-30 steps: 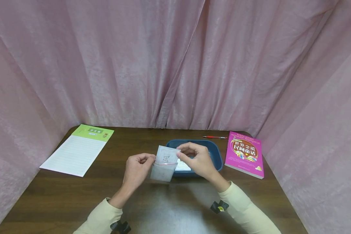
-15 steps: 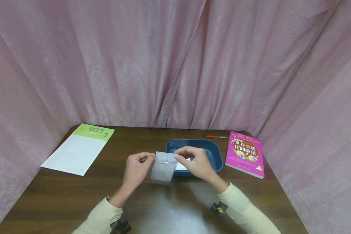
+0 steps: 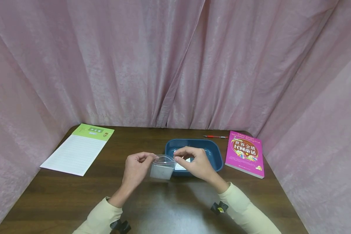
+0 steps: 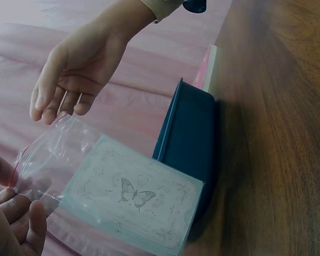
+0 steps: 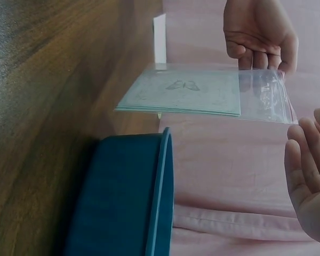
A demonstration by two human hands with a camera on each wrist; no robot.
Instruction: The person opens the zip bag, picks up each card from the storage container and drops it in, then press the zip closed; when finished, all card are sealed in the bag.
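Observation:
Both hands hold a clear zip bag [image 3: 162, 160] by the two ends of its mouth, over the near left side of a blue tub. My left hand [image 3: 136, 169] pinches the left end, thumb against curled fingers. At the right end my right hand [image 3: 196, 162] pinches the rim. The bag's mouth gapes slightly between them. Several pale cards [image 5: 186, 95] lie stacked in the bottom of the bag, the outer one printed with a butterfly [image 4: 137, 193]. More white cards [image 3: 181, 165] lie inside the blue tub [image 3: 213, 156], partly hidden by my right hand.
A pad of lined paper [image 3: 71, 154] with a green header lies at the left. Right of the tub is a pink storybook [image 3: 243, 154], with a red pen [image 3: 214, 136] behind the tub. Pink curtains [image 3: 134, 65] enclose the brown wooden table [image 3: 163, 211].
The card that stuck out of the bag has slid down inside it. My right hand has shifted from the card's corner to the bag's rim, and the bag's mouth has widened.

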